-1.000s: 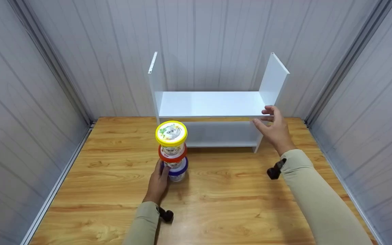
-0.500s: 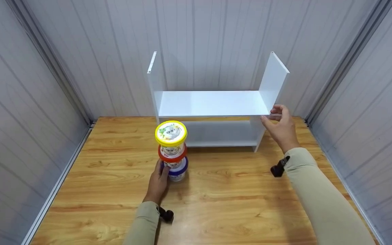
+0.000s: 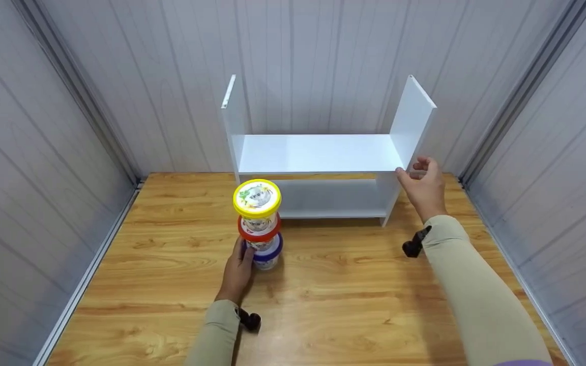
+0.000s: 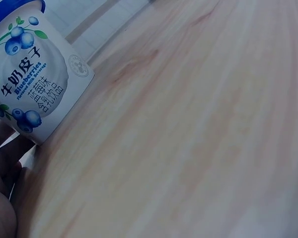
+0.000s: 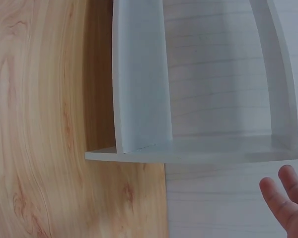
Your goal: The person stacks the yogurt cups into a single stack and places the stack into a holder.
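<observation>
- We see the left hand (image 3: 236,273) gripping the blue-lidded cup (image 3: 267,258); the right hand (image 3: 426,190), fingers relaxed, is just beside the white shelf (image 3: 318,152)
- Red-lidded cup (image 3: 259,233) and yellow-lidded cup (image 3: 257,199) stack above it, upright, lids up, hiding their contents from us
- The shelf's long axis runs sideways behind them on our bench (image 3: 333,284)

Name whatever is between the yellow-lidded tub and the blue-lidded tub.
The red-lidded tub, stacked beneath the yellow-lidded tub and above the blue-lidded tub. The head view shows this.
</observation>
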Demonstrator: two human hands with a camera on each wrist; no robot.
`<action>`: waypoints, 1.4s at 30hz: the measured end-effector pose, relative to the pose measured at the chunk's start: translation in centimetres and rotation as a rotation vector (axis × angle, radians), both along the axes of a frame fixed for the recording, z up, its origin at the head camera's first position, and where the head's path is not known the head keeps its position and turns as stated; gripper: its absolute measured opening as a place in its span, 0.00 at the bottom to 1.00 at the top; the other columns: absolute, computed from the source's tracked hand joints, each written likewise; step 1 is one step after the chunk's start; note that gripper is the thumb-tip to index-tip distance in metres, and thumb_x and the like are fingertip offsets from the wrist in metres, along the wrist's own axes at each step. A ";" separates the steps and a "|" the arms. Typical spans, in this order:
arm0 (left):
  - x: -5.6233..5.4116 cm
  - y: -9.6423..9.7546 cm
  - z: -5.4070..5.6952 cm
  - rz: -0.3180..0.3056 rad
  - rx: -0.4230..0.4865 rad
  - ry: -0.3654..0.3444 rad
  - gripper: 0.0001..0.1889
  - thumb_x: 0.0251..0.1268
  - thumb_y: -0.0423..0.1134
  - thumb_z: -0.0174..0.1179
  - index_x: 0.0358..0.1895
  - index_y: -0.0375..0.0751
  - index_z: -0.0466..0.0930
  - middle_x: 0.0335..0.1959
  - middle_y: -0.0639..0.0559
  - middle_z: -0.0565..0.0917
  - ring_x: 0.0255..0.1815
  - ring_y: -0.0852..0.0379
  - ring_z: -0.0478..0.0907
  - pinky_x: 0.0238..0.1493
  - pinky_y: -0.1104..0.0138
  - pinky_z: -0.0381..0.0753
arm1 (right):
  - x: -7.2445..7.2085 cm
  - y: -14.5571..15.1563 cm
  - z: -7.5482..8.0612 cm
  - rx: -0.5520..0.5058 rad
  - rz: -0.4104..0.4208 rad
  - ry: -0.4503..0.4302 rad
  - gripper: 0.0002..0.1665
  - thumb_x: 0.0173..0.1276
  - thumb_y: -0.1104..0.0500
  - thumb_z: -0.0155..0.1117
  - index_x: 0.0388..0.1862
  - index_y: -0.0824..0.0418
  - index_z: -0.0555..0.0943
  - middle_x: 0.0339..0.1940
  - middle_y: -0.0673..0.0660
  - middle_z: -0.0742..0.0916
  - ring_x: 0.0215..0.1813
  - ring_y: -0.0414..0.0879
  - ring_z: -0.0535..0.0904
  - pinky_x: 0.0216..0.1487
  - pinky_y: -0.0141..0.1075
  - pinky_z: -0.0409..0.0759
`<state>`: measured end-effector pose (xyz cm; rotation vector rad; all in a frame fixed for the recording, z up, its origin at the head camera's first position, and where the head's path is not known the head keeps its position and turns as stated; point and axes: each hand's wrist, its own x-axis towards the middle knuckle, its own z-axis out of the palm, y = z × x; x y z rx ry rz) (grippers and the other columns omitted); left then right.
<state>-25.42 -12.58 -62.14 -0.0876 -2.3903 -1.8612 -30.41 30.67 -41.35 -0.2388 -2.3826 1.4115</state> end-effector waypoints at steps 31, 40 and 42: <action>0.2 -0.2 -0.1 0.001 0.021 0.012 0.33 0.79 0.61 0.46 0.80 0.58 0.55 0.74 0.43 0.70 0.74 0.41 0.66 0.75 0.44 0.60 | -3.6 0.2 -2.2 -0.021 -0.034 -0.047 0.46 0.70 0.37 0.63 0.74 0.64 0.63 0.65 0.66 0.76 0.65 0.56 0.74 0.64 0.47 0.77; 0.1 -0.1 -0.3 0.005 0.025 -0.002 0.33 0.78 0.62 0.46 0.80 0.58 0.55 0.74 0.44 0.70 0.75 0.42 0.65 0.76 0.45 0.59 | -3.9 -0.1 -2.3 -0.078 -0.074 -0.065 0.46 0.71 0.37 0.62 0.76 0.62 0.62 0.66 0.65 0.75 0.65 0.54 0.72 0.65 0.46 0.76; 0.1 -0.1 -0.3 0.004 0.022 0.000 0.33 0.78 0.61 0.47 0.81 0.57 0.55 0.74 0.44 0.70 0.75 0.43 0.65 0.76 0.46 0.60 | -4.1 -0.1 -2.2 -0.079 -0.082 -0.067 0.45 0.71 0.38 0.61 0.76 0.62 0.62 0.66 0.65 0.75 0.65 0.54 0.72 0.65 0.46 0.76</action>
